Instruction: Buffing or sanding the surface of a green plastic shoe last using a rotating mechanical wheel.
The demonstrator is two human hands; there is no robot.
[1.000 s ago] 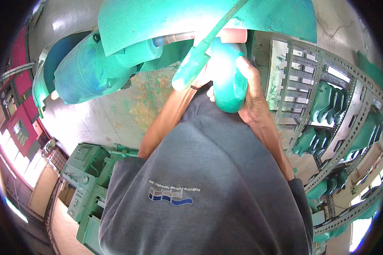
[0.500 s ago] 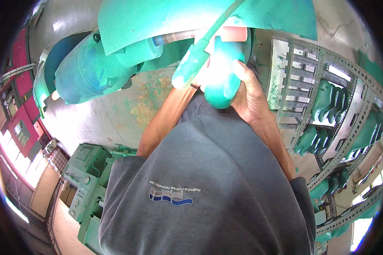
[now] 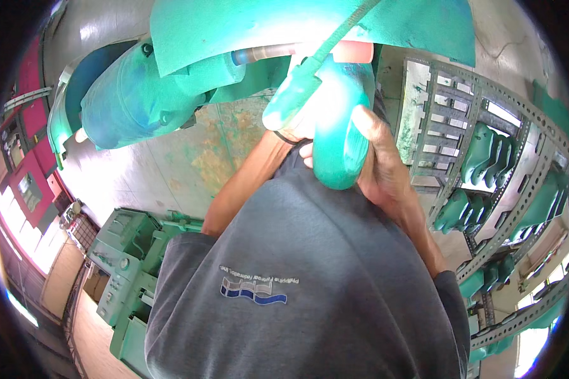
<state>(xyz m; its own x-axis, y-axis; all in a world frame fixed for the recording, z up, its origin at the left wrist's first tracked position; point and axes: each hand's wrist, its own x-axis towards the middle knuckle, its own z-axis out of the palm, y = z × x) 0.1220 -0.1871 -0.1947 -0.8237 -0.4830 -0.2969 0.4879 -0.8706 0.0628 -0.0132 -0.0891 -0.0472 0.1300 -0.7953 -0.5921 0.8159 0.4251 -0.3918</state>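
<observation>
A green, glossy, elongated piece with a rounded end (image 3: 340, 158) is held in front of my chest, its far part washed out by bright light. My right hand (image 3: 380, 151) grips its right side, thumb pressed on top and fingers wrapped beneath. My left hand (image 3: 306, 153) is on its left side; only a few curled fingertips show, the rest lost in glare and behind a green-dusted lamp head (image 3: 291, 101). Just beyond the piece, a pinkish-orange roller (image 3: 353, 52) sits on a machine shaft (image 3: 272, 53) under a curved green hood (image 3: 417, 31).
A large green motor-like cylinder (image 3: 136, 95) lies to the left of the hood. On the right, a perforated metal rack (image 3: 512, 88) carries several green curved pieces (image 3: 487, 151). At the lower left stands a green machine cabinet (image 3: 123, 252) with knobs.
The green piece has come nearer to my body and shifted slightly right, away from the roller, with more of its length showing. My right hand has moved along with it.
</observation>
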